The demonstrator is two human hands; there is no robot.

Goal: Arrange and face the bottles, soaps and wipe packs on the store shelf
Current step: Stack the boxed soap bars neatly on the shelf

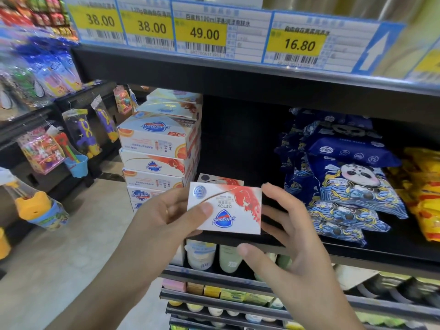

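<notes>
White and red, a soap box sits upside down between both hands in front of the dark shelf. The left hand pinches its left end, thumb laid across the face. The right hand cups the right edge and lower corner, thumb curled under and fingers behind it. Just behind the held box another soap box shows. Further back on the left, a stack of soap boxes stands on the shelf, and dark blue panda-printed wipe packs are piled at the right, yellow packs beside them. Yellow price tags line the shelf edge above.
</notes>
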